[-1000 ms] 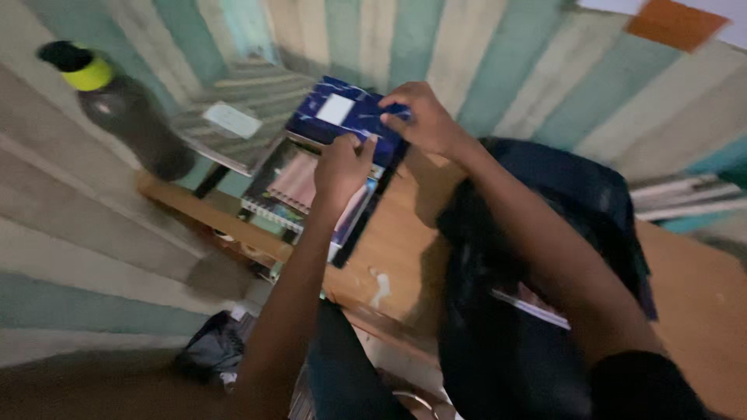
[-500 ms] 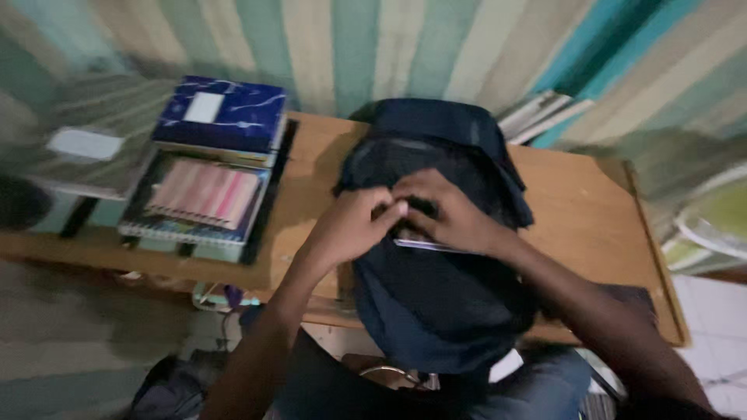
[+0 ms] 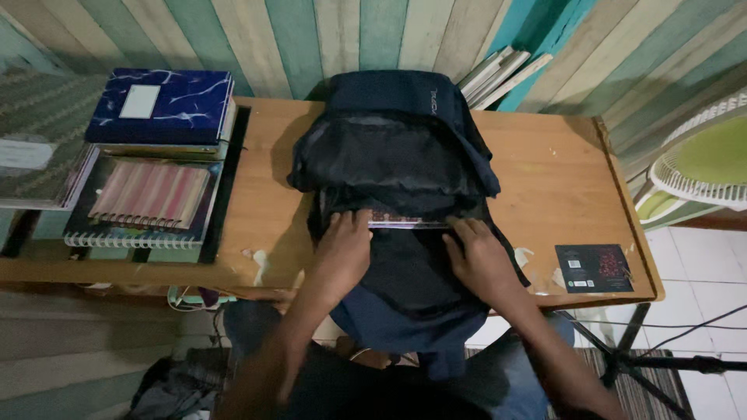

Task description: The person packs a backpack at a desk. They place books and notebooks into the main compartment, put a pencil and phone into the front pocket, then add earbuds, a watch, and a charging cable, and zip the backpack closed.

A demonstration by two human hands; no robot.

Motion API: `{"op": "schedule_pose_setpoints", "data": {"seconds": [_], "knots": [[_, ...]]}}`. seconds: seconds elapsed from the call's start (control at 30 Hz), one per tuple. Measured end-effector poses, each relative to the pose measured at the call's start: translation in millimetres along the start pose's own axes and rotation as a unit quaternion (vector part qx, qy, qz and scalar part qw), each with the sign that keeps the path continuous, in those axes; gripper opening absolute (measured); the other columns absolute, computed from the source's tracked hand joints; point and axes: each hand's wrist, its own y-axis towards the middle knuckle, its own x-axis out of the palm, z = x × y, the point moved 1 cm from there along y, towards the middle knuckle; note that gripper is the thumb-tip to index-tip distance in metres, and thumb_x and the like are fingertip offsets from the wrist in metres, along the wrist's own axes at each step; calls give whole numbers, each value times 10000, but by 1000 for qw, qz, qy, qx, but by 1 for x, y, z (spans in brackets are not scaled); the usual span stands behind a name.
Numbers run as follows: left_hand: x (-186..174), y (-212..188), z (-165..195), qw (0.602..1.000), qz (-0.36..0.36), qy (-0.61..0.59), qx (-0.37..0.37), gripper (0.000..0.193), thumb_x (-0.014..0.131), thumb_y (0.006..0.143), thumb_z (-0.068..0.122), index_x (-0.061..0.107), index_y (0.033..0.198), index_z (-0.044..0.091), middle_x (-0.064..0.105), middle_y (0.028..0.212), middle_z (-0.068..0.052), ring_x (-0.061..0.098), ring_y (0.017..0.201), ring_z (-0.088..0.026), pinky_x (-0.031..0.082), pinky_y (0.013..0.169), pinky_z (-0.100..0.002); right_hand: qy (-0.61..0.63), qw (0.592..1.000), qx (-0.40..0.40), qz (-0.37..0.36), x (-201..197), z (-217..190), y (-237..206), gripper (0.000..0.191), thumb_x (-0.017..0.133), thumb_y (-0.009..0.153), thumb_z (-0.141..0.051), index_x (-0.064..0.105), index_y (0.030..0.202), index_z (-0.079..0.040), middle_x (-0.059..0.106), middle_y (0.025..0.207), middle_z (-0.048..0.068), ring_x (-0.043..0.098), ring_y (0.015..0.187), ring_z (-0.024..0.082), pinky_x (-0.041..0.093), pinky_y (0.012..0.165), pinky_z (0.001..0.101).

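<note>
Centre of the frame: dark blue backpack (image 3: pixel 401 187) lying flat on the wooden tabletop (image 3: pixel 545 183), top end against the striped plank wall, bottom end hanging over the near edge toward the lap. Main opening gaping, with the edge of a flat item (image 3: pixel 408 223), probably a book or thin case, showing at the mouth; too dim to tell which.

Left hand (image 3: pixel 342 253) pressed palm-down on the bag just below the opening, fingers spread and flat, clamped on nothing. Right hand (image 3: pixel 478 257) likewise flat on the fabric at centre right, fingertips touching the edge of the flat item, fingers apart, nothing gripped.

Left of the frame: stack of notebooks (image 3: pixel 148 202), a spiral-bound one with a pink striped cover on top, and a blue marbled book (image 3: pixel 163 105) above it near the wall. Narrow strip of bare wood between that stack and the bag.

Right of the bag: broad open stretch of tabletop reaching to the right edge, broken only by a small dark card (image 3: pixel 593 268) lying near the front right corner. Several books (image 3: pixel 502 74) leaning against the wall at upper centre right, just behind the bag's top. White fan (image 3: pixel 700 159) beyond the right edge of the tabletop, well apart from the hands. Cables and a stand on the floor at lower right.
</note>
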Motion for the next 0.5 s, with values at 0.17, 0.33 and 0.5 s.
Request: {"op": "schedule_pose_setpoints", "data": {"seconds": [0.17,0.33,0.5], "knots": [[4,3,10,1000,28,-12,7,532,594,927,59,444,1419,-76,659,1116,-285,557,1104,-468,451,963,-547,1,1000,19,16,19,13,9,429,671,925,-149,559,1301,26,672,1165,258,588,1144,461,486,973,500],[-11,1,16,990,46,-133,-5,533,595,903,46,461,1411,-44,659,1175,-269,565,1074,-480,421,966,-562,59,996,72,-6,18,13,12,455,679,917,-160,558,1333,-21,679,1135,278,613,1091,476,501,928,507],[-12,-8,23,991,62,-120,-25,429,572,936,33,538,1356,-46,644,1254,-249,582,1132,-431,449,1014,-514,78,994,73,2,9,4,6,500,691,899,-157,546,1361,-32,687,1112,279,651,1038,460,522,883,496]]}}
